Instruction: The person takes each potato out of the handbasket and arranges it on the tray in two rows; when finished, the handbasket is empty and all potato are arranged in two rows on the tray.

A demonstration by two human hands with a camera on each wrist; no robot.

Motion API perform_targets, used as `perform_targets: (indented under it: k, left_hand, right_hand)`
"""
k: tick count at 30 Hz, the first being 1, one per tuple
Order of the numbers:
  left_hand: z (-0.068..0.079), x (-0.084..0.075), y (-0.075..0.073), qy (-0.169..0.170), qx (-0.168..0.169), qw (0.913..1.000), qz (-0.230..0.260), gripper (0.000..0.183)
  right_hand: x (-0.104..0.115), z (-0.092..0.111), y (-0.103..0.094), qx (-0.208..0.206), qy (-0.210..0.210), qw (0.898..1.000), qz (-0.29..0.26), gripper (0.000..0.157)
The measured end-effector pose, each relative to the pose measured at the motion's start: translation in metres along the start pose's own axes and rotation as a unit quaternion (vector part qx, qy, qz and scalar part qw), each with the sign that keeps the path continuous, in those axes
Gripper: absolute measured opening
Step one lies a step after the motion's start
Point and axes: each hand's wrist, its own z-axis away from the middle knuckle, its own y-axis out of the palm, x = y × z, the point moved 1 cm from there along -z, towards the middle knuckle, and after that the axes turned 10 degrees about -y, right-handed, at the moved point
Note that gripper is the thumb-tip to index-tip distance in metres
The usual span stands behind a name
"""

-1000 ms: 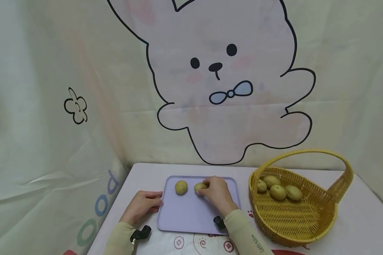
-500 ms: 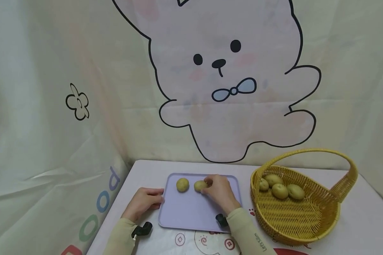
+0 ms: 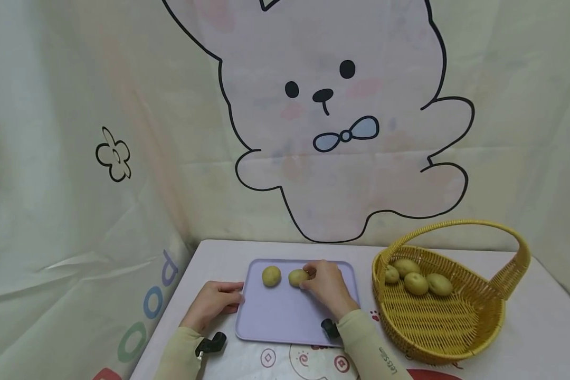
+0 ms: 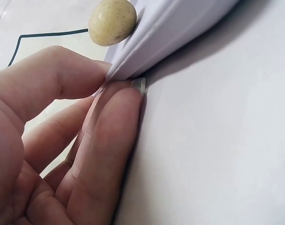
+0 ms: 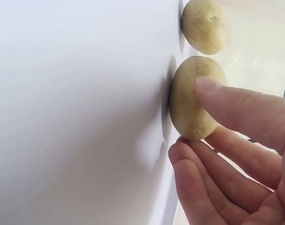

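right hand [image 3: 330, 287] pinching 1 potato [image 3: 296, 278], other potato [image 3: 271, 276] between hands, left hand [image 3: 211, 303] pinching tray [image 3: 280, 319]

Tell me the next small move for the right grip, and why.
I'd probably ease the right grip open around the held potato. It looks to be on or just above the tray, though I can't tell which; a gap separates it from the other potato there, and the left grip pinches the tray's left edge, which should help steady it.

Looks like a curtained booth, walled by creased, pale, cartoon-printed sheeting [image 3: 389, 116] close around a white, flat-topped table [image 3: 527, 316].
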Motion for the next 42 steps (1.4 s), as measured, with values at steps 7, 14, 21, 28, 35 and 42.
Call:
perform_targets:
  k: [7, 14, 21, 28, 35, 42]
  left_hand:
    - [-0.005, -0.005, 0.004, -0.007, -0.001, 1.0000, -0.007, 0.043]
    - [-0.010, -0.006, -0.004, -0.007, 0.002, 1.0000, 0.006, 0.044]
    - [-0.007, -0.003, -0.016, -0.012, -0.012, 0.9998, 0.007, 0.046]
    - [-0.005, 0.003, -0.013, -0.014, -0.012, 0.9998, 0.006, 0.047]
    - [-0.005, 0.004, -0.010, -0.010, 0.002, 0.9999, 0.008, 0.049]
    - [-0.005, 0.003, -0.003, -0.011, 0.011, 0.9998, 0.012, 0.049]
  right_hand:
    - [0.002, 0.003, -0.010, -0.008, 0.005, 1.000, 0.019, 0.034]
    - [0.034, 0.028, -0.034, 0.012, -0.019, 1.000, 0.004, 0.033]
    - [0.044, 0.091, -0.085, 0.096, -0.092, 0.991, -0.021, 0.031]
    - [0.005, 0.137, -0.167, 0.110, -0.065, 0.990, 0.060, 0.029]
    - [-0.041, 0.127, -0.241, 0.077, -0.021, 0.988, 0.133, 0.038]
    - [-0.079, 0.105, -0.267, 0.096, 0.021, 0.983, 0.156, 0.042]
